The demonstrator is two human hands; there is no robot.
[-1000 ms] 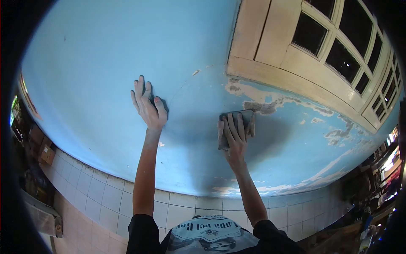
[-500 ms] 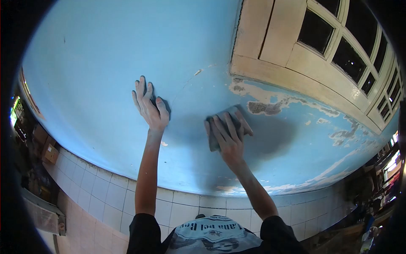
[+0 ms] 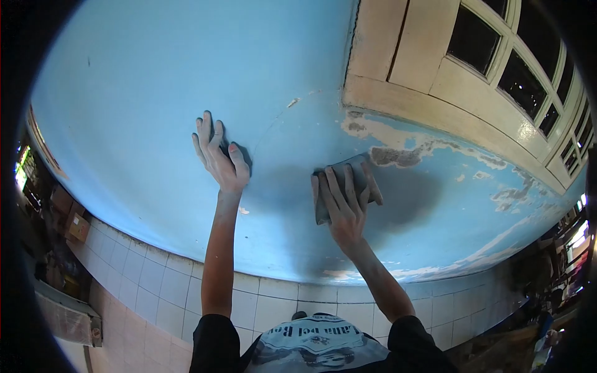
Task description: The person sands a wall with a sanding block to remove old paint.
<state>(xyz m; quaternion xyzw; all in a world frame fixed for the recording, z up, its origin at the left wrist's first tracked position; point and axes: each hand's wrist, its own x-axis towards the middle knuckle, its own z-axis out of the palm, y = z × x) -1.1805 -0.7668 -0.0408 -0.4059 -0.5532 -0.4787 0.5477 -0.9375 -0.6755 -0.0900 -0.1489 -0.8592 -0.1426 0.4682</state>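
Observation:
My left hand (image 3: 219, 160) rests against the light blue wall (image 3: 155, 81), fingers spread and nothing in it. To its right, my right hand (image 3: 346, 214) presses a grey sheet of sandpaper (image 3: 321, 213) to the wall. The sheet is bent around the fingers, and its edges show on both sides of the hand. Whitish dust covers both hands. Just above and right of the sandpaper is a patch of peeled paint (image 3: 395, 155) with grey plaster showing. The sandpaper's face against the wall is hidden.
A cream wooden frame with dark glass panes (image 3: 476, 40) fills the upper right. More flaking paint (image 3: 513, 198) runs below it. White tiles (image 3: 273, 311) line the wall's foot. A cardboard box (image 3: 78, 227) stands at left, and clutter lies at far right.
My right hand and the sandpaper have shifted slightly to the right along the wall. My left hand stays in place. The view has moved a little.

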